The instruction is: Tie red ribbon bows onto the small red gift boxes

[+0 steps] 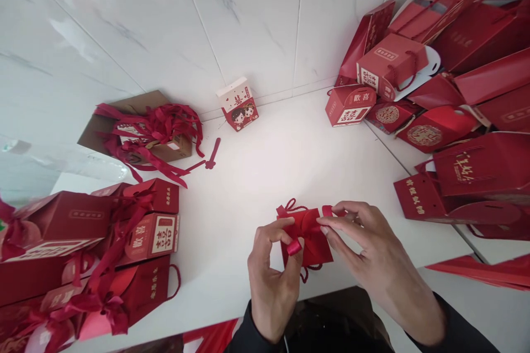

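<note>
A small red gift box (308, 245) with a red ribbon (307, 226) across it and cord handles sits near the front edge of the white table (265, 176). My left hand (271, 273) pinches one ribbon end at the box's left side. My right hand (366, 242) pinches the ribbon at the knot on the box's right side. Both hands are closed on the ribbon.
Red gift bags and boxes (451, 99) pile up at the right. More red boxes with ribbon bows (103, 253) lie at the left. A cardboard box of loose red ribbons (144, 132) stands at the back left. A small picture box (239, 103) leans on the tiled wall.
</note>
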Demonstrator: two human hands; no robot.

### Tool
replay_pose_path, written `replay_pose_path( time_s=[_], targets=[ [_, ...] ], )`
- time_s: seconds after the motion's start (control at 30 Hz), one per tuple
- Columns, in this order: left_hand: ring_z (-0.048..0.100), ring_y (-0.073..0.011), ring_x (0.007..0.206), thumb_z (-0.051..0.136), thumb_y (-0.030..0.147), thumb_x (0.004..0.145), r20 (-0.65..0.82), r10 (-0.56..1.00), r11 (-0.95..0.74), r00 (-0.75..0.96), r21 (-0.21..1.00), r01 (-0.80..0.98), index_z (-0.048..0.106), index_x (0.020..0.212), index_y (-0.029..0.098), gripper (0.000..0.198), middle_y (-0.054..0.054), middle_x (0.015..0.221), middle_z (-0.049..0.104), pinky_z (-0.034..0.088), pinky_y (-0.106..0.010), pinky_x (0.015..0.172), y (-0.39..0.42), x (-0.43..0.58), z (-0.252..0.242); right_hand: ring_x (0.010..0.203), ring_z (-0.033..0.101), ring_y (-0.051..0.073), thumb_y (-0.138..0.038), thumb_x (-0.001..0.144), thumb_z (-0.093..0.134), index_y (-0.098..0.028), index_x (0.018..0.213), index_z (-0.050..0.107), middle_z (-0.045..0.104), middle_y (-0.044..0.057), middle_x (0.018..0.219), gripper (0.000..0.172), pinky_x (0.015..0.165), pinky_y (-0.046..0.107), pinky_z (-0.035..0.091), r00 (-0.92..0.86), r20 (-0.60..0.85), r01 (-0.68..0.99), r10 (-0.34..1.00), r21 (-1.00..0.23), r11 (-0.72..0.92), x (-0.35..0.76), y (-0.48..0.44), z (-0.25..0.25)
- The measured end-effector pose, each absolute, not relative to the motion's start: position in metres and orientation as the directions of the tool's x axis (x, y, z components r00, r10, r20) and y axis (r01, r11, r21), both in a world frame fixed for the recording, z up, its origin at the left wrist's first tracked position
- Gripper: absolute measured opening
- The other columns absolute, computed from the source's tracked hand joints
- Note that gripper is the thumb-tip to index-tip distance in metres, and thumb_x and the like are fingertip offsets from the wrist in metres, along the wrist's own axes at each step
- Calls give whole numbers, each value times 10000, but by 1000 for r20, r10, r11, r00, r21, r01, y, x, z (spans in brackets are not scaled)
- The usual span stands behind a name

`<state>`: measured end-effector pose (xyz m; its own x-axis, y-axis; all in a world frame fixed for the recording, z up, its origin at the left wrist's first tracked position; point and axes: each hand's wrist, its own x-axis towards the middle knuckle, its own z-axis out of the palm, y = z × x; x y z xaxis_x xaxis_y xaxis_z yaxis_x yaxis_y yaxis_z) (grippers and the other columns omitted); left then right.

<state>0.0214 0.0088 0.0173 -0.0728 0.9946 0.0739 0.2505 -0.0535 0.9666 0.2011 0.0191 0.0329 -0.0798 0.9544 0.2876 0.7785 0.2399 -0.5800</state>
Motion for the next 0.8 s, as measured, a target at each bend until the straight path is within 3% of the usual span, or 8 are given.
replay_pose_path(
  time_s=[0.1, 0.23, 0.37, 0.53, 0.67, 0.8],
  targets=[
    [661, -137, 914, 642, 158, 941, 120, 986, -84, -115, 957, 276, 567, 864, 241, 135, 15, 972, 710, 519, -244, 801, 10, 23, 16, 960, 672, 233, -235, 1035, 529, -255, 1112, 697, 662, 73, 1049, 186, 732, 351, 600, -141, 285, 756, 948, -587, 289, 201, 20, 39],
    [590, -115, 763, 631, 194, 960, 141, 981, -83, -135, 925, 370, 676, 960, 263, 83, 30, 844, 665, 480, -206, 693, 14, 23, 20, 827, 681, 197, -217, 1044, 514, -223, 1128, 639, 689, 40, 928, 151, 710, 334, 576, -177, 245, 731, 953, -616, 294, 199, 22, 45],
    [588, -130, 795, 580, 281, 1008, 21, 997, 4, -70, 945, 328, 730, 1026, 271, 152, 6, 899, 698, 472, -226, 713, 15, 22, 27, 831, 674, 188, -197, 1036, 523, -249, 1078, 641, 676, 26, 924, 135, 720, 320, 562, -196, 247, 713, 949, -628, 311, 199, 23, 49],
    [595, -150, 774, 546, 393, 1018, -134, 991, 136, -24, 966, 219, 754, 1022, 242, 257, -20, 916, 727, 473, -261, 700, 16, 22, 30, 891, 688, 158, -163, 1020, 537, -270, 1149, 629, 691, 15, 1005, 192, 778, 282, 579, -251, 182, 609, 951, -734, 301, 198, 22, 57],
    [530, -150, 682, 560, 344, 998, -158, 987, 154, -4, 955, 255, 769, 969, 232, 239, -10, 794, 699, 428, -266, 634, 22, 25, 35, 955, 701, 152, -137, 1017, 534, -275, 1155, 628, 718, 10, 1043, 217, 841, 282, 587, -341, 174, 516, 924, -787, 338, 196, 25, 60],
    [511, -147, 657, 489, 220, 998, -133, 983, 92, 128, 954, 285, 739, 928, 228, 260, -6, 758, 636, 416, -266, 605, 25, 26, 44, 1019, 703, 159, -143, 1022, 522, -279, 1202, 618, 728, 15, 1106, 245, 891, 298, 591, -355, 175, 491, 918, -801, 343, 192, 29, 59]
  ],
)
